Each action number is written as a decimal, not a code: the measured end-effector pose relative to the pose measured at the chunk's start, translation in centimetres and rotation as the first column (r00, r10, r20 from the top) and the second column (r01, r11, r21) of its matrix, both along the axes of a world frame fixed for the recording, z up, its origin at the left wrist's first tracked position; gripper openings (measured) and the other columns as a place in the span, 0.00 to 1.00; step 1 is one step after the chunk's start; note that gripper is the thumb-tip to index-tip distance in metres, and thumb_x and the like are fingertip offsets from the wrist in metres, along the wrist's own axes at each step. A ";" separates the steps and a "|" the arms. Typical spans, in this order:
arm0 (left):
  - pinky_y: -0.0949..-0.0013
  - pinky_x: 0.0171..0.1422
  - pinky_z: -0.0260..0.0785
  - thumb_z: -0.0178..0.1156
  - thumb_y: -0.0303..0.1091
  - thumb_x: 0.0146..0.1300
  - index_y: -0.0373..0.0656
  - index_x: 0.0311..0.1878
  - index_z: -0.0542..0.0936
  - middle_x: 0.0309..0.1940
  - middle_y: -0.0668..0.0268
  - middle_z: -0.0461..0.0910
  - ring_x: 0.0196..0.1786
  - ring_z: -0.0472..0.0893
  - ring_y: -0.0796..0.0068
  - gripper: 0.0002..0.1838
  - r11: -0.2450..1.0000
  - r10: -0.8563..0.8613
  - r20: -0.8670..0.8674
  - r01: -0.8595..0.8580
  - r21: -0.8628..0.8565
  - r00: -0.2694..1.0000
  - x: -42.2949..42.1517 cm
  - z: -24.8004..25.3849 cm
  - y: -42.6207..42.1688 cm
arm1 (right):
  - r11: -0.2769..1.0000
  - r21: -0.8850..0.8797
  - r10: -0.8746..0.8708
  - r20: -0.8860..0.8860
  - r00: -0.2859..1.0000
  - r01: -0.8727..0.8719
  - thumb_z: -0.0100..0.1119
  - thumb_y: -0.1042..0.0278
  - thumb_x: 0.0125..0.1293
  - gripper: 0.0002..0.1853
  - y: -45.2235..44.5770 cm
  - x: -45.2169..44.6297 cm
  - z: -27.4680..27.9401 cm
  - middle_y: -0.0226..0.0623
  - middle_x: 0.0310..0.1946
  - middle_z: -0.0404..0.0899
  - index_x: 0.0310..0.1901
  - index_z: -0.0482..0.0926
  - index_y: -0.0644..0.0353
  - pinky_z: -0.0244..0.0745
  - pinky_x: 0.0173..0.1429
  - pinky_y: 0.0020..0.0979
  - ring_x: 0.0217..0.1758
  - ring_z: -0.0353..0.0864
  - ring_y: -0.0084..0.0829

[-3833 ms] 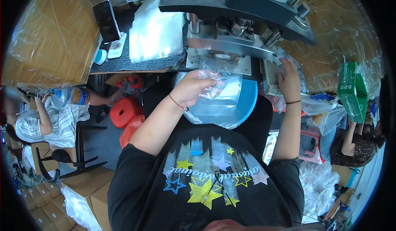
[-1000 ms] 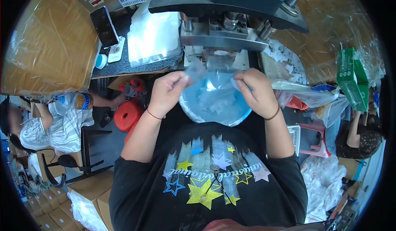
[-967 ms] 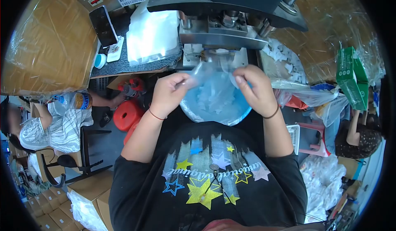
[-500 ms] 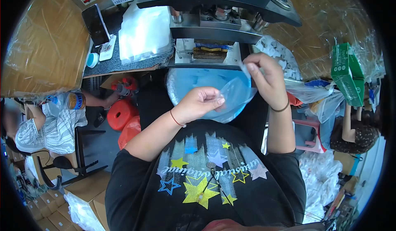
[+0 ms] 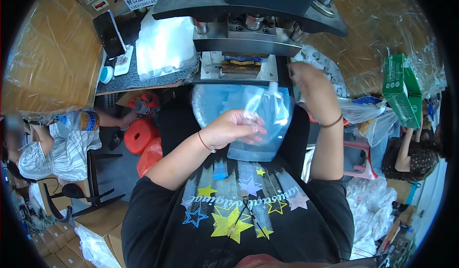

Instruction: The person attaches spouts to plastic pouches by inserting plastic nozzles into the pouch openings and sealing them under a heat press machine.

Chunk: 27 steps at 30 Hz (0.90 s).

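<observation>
My left hand pinches a clear plastic pouch between thumb and fingers, held in front of my shirt. The pouch hangs flat, with what looks like a white spout at its upper edge. Behind it sits a tub lined in blue, partly covered by the pouch. Off to the right, my right hand is raised beside a heap of small white plastic pieces; motion smears its fingers. The metal press stands ahead, its lower block between both hands' reach.
A stack of clear flat pouches lies on the left mat, near a phone on a stand. A green box is at right. Red stools stand at left. Other people sit on both sides.
My right hand has left the pouch and moved right, toward the white pieces. The pouch now hangs spread out from my left hand, its spout showing.
</observation>
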<state>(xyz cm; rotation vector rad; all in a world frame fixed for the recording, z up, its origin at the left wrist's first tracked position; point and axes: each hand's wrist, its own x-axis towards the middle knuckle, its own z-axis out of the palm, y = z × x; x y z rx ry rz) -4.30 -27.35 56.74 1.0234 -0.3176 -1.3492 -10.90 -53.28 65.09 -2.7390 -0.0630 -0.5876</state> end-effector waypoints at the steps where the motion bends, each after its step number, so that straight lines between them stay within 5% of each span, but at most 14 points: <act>1: 0.67 0.53 0.82 0.62 0.32 0.73 0.37 0.53 0.82 0.48 0.56 0.87 0.49 0.88 0.68 0.11 0.999 0.037 -0.008 -0.037 0.007 0.999 0.3 -0.3 0.3 | 0.981 -0.109 -0.162 -0.013 0.987 0.160 0.58 0.67 0.70 0.12 -1.9 0.1 -0.6 0.48 0.44 0.82 0.52 0.82 0.58 0.78 0.54 0.48 0.51 0.82 0.53; 2: 0.67 0.52 0.82 0.63 0.31 0.72 0.37 0.53 0.82 0.48 0.56 0.87 0.48 0.88 0.69 0.11 0.997 0.081 0.008 -0.081 0.000 0.997 1.0 -0.5 0.5 | 0.926 -0.216 -0.320 -0.008 0.947 0.310 0.58 0.66 0.70 0.11 -4.0 0.0 -1.7 0.47 0.45 0.81 0.50 0.81 0.58 0.77 0.53 0.48 0.52 0.82 0.54; 5: 0.69 0.49 0.82 0.65 0.27 0.69 0.35 0.52 0.82 0.46 0.57 0.87 0.45 0.88 0.71 0.11 0.981 0.195 0.028 -0.195 -0.021 0.980 4.4 -1.0 0.6 | 0.839 -0.392 -0.498 -0.277 0.822 0.377 0.62 0.67 0.66 0.11 -7.1 -0.3 -4.2 0.48 0.45 0.79 0.49 0.80 0.57 0.78 0.49 0.51 0.50 0.82 0.56; 17: 0.68 0.53 0.80 0.61 0.28 0.73 0.36 0.55 0.81 0.47 0.61 0.85 0.49 0.86 0.71 0.11 0.969 0.228 -0.003 -0.227 -0.098 0.974 6.8 -2.2 1.1 | 0.867 -0.318 -0.443 -0.143 0.885 0.383 0.60 0.74 0.62 0.07 -9.7 0.0 -7.5 0.50 0.46 0.79 0.42 0.79 0.60 0.80 0.48 0.51 0.46 0.83 0.56; 20: 0.67 0.52 0.80 0.60 0.29 0.74 0.37 0.54 0.81 0.46 0.62 0.85 0.49 0.85 0.70 0.10 0.964 0.256 -0.040 -0.258 -0.062 0.966 6.3 -0.9 1.1 | 0.873 -0.291 -0.447 -0.152 0.882 0.392 0.62 0.74 0.62 0.09 -8.8 -0.1 -6.6 0.49 0.47 0.79 0.44 0.80 0.60 0.79 0.49 0.50 0.47 0.83 0.55; 23: 0.66 0.52 0.80 0.59 0.29 0.74 0.37 0.54 0.81 0.47 0.61 0.85 0.49 0.86 0.69 0.10 0.961 0.269 -0.024 -0.269 -0.058 0.963 6.0 -1.6 0.8 | 0.932 -0.097 -0.347 0.041 0.937 0.349 0.65 0.73 0.62 0.12 -8.8 -0.4 -6.7 0.48 0.47 0.79 0.47 0.81 0.60 0.79 0.50 0.49 0.48 0.82 0.54; 27: 0.64 0.55 0.81 0.59 0.27 0.74 0.35 0.56 0.79 0.49 0.59 0.85 0.48 0.87 0.64 0.11 0.965 0.257 0.004 -0.256 -0.062 0.966 5.9 -2.0 0.9 | 0.932 -0.122 -0.339 0.041 0.940 0.342 0.68 0.71 0.60 0.15 -7.9 0.2 -5.9 0.46 0.50 0.78 0.49 0.81 0.58 0.79 0.52 0.47 0.51 0.82 0.53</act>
